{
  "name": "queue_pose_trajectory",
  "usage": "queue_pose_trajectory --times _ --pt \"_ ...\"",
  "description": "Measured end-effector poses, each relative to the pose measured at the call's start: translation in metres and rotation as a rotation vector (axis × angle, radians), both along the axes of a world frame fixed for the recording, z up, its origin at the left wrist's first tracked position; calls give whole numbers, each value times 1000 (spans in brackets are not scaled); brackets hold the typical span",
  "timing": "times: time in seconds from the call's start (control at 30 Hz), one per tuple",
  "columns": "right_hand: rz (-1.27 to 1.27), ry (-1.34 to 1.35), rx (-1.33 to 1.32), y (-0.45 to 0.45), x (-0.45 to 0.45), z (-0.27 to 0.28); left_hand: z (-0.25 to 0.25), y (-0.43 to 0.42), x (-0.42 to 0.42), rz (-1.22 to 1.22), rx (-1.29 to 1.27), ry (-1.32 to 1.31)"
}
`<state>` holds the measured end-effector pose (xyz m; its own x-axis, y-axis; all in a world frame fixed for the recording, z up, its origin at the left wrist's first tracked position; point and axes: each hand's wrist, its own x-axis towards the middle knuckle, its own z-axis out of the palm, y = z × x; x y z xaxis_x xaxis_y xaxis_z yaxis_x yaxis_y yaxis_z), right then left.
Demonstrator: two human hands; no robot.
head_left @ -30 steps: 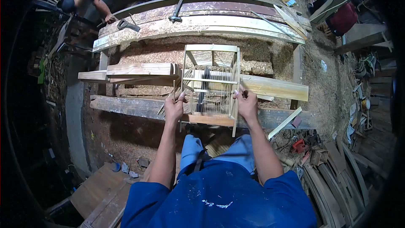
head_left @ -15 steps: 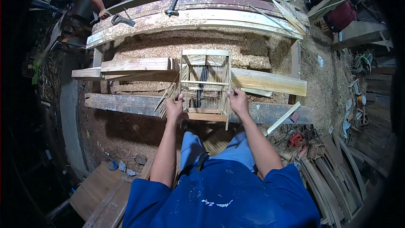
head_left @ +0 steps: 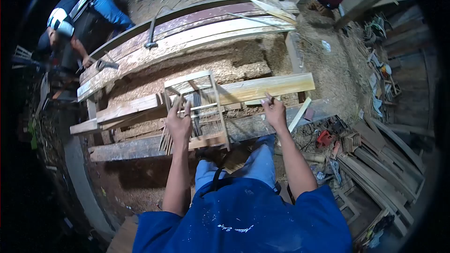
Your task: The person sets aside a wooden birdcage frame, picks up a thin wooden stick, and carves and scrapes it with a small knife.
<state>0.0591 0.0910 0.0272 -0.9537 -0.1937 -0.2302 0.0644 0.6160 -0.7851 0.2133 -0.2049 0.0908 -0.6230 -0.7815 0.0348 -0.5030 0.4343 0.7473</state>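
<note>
Steadying a barred wooden frame (head_left: 205, 106), seemingly: left hand (head_left: 178, 125) at its left side, grip unclear; right hand (head_left: 275, 112) off its right, fingers parted; a two-handed hold needs it nearer.

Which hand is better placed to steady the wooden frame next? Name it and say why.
Probably the left hand: it overlaps the left side of the wooden frame, apparently touching it, while the right hand hangs clear, off to the frame's right.

Hammer (head_left: 152, 30) and saw (head_left: 107, 64) on far planks (head_left: 201, 30)

The hammer lies left of the middle, the saw near the left end. A person (head_left: 74, 7) bends beside that end. Shavings (head_left: 187, 71) lie below. Scrap wood (head_left: 375, 179) is heaped at lower right, near a red object (head_left: 323, 138).
</note>
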Motion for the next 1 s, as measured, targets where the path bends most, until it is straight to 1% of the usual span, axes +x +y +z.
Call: queue_pose_trajectory --times 0.03,0.07,0.1,0.17,0.2,0.23,0.27,0.3,0.33,0.37,0.4,0.43,0.47,0.5,0.57,0.6,0.63,0.7,0.73,0.77,0.83,0.87,0.9,0.93,0.97,1.0 --pt "-28 49 42 17 -10 2 12 14 -23 -50 73 -53" --pt "-72 54 11 32 -19 15 20 29 -45 -121 87 -35" --pt "-84 58 15 51 -30 12 22 45 -68 -188 100 -19" --pt "-176 99 -102 91 -56 3 14 78 -110 -291 62 -20" --pt "-179 73 -36 110 -69 11 19 96 -130 -321 -3 -82" --pt "-188 68 -38 131 -83 0 19 114 -147 -330 -5 -88" --pt "-178 92 -21 152 -99 -14 17 132 -165 -340 11 -170" --pt "-180 54 -13 168 -114 -17 13 149 -184 -345 27 -253" --pt "-181 16 -6 183 -129 -18 -2 164 -197 -358 40 -245" --pt "-180 -3 -7 198 -140 -35 -16 179 -208 -356 41 -265" --pt "-212 -66 -47 211 -152 -60 -31 193 -219 -329 107 -315" --pt "-245 -123 -86 221 -167 -72 -50 205 -230 -300 172 -360" --pt "-211 -226 11 233 -179 -84 -75 217 -235 -272 138 -323" --pt "-205 -248 18 240 -184 -94 -95 227 -238 -243 163 -383" --pt "-180 -183 -43 243 -197 -121 -134 245 -239 -151 217 -418" --pt "-159 -240 -108 246 -203 -143 -151 253 -239 -75 275 -488" --pt "-153 -259 -107 246 -208 -147 -168 260 -238 -66 276 -504" --pt "-192 -411 -68 243 -216 -158 -195 272 -233 8 185 -451" --pt "-152 -290 57 241 -217 -166 -206 276 -232 51 277 -475" --pt "-141 -295 59 238 -218 -175 -218 281 -232 62 279 -478" --pt "-277 -336 30 235 -216 -196 -241 290 -231 248 303 -454" --pt "-303 -371 -73 236 -214 -206 -253 289 -232 296 419 -494" --pt "-299 -374 -69 232 -217 -205 -266 288 -232 346 531 -538" --pt "-350 -422 -86 227 -219 -200 -284 290 -228 427 465 -515" --pt "-353 -431 -7 224 -220 -208 -303 291 -226 507 396 -490" --pt "-355 -441 71 222 -221 -217 -324 288 -223 543 448 -449"
